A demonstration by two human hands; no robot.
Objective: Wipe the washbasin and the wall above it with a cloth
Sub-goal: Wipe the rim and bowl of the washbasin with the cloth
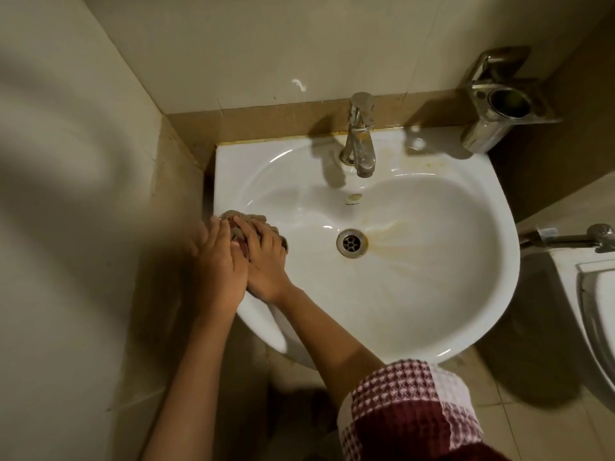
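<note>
Washbasin (399, 294): white ceramic, rounded front, set into a corner, back edge against the wall (266, 44). Yellowish stain runs right of the drain, more staining on the rim right of the tap. Cloth (248, 221): grey-brown, bunched up, on the basin's left rim. Wall above: pale glossy tiles, brown band along the bottom.

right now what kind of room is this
Most likely a small bathroom or toilet room. A white washbasin with a metal tap is fixed into a tiled corner, a toilet stands just to its right, and a metal holder is mounted on the wall.
</note>
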